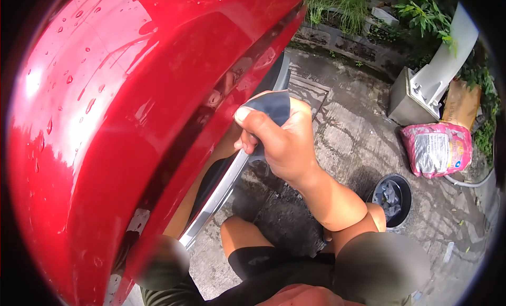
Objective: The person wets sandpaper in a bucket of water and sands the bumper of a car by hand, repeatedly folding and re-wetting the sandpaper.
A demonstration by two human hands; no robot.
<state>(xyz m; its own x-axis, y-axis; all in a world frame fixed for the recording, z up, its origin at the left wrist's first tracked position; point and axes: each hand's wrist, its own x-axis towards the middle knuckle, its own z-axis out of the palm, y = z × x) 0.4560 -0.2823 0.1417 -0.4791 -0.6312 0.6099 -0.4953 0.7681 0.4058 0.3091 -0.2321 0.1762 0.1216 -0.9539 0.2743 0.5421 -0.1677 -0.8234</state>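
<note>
A grey cloth (272, 107) is folded in the right hand (279, 142), near the middle of the view, held against the lower edge of a wet red car panel (105, 121). The hand is closed around the cloth, thumb pressed flat along its top and fingers curled under it, with a strip of cloth hanging below the fist. The panel fills the left half of the view, glossy and dotted with water drops, and the hand shows faintly mirrored in it. Under the panel runs a silver sill trim (221, 193), slanting down to the left just beside the hand. The right forearm comes up from the lower edge, resting over a bent bare knee (240, 237). The left hand is hidden, possibly behind the panel, so its grip cannot be told. On the cracked concrete ground (342, 132) to the right, near the elbow, stands a black bucket (392, 199) with grey rags inside. Farther right lie a pink sack (437, 148), a grey box (408, 100) and a white board (448, 63) leaning against green plants (427, 11).
</note>
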